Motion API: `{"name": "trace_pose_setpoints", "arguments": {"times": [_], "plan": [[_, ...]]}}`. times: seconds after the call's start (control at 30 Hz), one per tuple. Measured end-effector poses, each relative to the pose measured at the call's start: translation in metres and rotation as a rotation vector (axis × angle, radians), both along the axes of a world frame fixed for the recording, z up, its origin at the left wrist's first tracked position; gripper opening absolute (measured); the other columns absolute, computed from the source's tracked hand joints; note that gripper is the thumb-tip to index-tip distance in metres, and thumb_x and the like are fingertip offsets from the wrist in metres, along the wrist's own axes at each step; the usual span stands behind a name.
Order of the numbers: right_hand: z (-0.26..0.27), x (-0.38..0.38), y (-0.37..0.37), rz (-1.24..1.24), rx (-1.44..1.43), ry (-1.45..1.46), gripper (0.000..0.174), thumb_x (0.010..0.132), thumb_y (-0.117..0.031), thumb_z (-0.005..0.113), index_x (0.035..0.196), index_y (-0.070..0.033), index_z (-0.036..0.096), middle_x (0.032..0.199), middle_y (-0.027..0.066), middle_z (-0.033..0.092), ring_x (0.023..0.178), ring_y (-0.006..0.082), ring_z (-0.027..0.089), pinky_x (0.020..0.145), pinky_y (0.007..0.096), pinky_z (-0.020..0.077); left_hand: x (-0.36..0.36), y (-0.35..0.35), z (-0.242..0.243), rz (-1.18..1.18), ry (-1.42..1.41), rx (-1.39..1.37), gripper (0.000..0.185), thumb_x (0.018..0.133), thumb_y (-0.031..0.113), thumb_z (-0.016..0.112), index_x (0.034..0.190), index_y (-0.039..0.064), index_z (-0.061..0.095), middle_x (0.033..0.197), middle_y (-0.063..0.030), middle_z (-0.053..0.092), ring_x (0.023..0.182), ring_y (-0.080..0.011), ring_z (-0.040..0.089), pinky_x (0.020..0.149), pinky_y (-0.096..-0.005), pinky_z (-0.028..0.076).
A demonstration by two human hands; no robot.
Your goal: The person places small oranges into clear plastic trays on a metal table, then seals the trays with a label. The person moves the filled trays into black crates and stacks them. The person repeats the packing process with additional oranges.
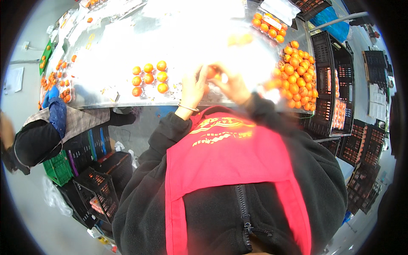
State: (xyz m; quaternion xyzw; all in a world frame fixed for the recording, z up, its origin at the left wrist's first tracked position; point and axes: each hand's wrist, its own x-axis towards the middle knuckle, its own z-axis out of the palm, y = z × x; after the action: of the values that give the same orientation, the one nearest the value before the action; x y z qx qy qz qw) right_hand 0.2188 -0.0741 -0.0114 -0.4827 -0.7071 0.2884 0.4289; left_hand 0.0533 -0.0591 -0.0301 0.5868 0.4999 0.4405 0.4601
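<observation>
At the near edge of a bright metal table point(105, 102), my left hand point(193, 84) and my right hand point(232, 83) meet around a small orange fruit point(211, 72). The fingers of both hands touch it, and glare and blur hide the exact hold. Below them a clear plastic tray, partly seen, seems to hold more fruit. To the left, several orange fruits point(149, 78) sit in rows in a clear tray. On the right a large heap of orange fruits point(295, 76) lies at the table's corner.
A filled clear tray of fruit point(270, 26) lies at the back right. Black plastic crates point(346, 63) stand beside the table's right end. At the left, a co-worker with a blue glove point(53, 92) reaches toward more fruit trays. A green crate point(58, 168) and black crates stand on the floor.
</observation>
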Motion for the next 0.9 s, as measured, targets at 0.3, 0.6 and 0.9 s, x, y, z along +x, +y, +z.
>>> {"name": "trace_pose_setpoints", "arguments": {"times": [0.3,0.6,0.9], "plan": [[-0.01,0.009,-0.006,0.033,-0.302,0.267,0.049,0.09,-0.01,0.076,0.136,-0.006,0.059,0.113,0.011,0.071,0.102,0.015,0.069,0.084,0.0323,0.0564,-0.001,-0.011,0.009,0.035,-0.013,0.02,0.033,0.107,0.024,0.053,0.112,-0.004,0.07,0.062,-0.0106,0.061,0.057,-0.0167,0.061,0.057,-0.0342,0.048],[-0.009,0.017,-0.014,0.144,-0.608,0.726,0.056,0.095,-0.009,0.072,0.147,-0.003,0.052,0.129,0.0084,0.065,0.116,0.0146,0.063,0.101,0.0317,0.0522,0.006,-0.013,0.012,0.011,-0.279,-0.035,0.017,0.1,0.013,0.066,0.112,0.001,0.067,0.077,-0.0029,0.067,0.062,-0.0061,0.057,0.055,-0.0232,0.045],[-0.007,0.027,-0.018,0.082,-0.586,0.78,0.055,0.093,-0.008,0.074,0.144,-0.003,0.054,0.123,0.0085,0.068,0.112,0.0145,0.065,0.095,0.0308,0.0535,0.005,-0.014,0.012,-0.121,-0.317,-0.066,0.019,0.105,0.011,0.058,0.12,-0.002,0.059,0.101,-0.006,0.066,0.081,-0.0102,0.062,0.072,-0.0243,0.053]]}}
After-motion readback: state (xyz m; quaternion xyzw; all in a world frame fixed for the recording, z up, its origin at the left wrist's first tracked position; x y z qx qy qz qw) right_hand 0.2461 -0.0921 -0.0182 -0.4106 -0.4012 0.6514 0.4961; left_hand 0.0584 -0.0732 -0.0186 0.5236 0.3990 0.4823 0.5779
